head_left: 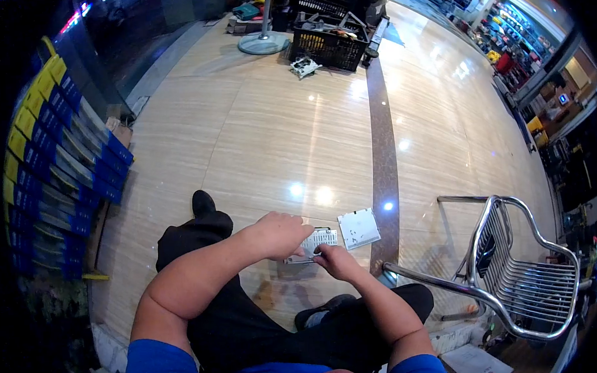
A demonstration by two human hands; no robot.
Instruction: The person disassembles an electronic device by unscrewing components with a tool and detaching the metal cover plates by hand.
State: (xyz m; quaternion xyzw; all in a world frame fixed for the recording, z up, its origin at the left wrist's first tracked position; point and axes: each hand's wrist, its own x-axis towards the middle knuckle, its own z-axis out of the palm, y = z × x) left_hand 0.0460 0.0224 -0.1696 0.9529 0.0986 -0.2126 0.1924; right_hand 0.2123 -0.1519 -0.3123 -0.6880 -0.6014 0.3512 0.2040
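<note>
A small pale metal case with rows of slots sits low in front of me, between my hands. My left hand wraps over its left side with bent fingers. At the near right edge of the case, the fingertips of my right hand are pinched together; what is between them is too small to make out. The hands partly hide the case. Just to its right, a flat white panel lies on the floor, with dark marks and a row of slots along its near edge.
A chrome slatted chair stands at the right. Blue and yellow boxes are racked at the left. A black crate full of tools and a round-based stand are at the back. A dark strip crosses the shiny tiled floor.
</note>
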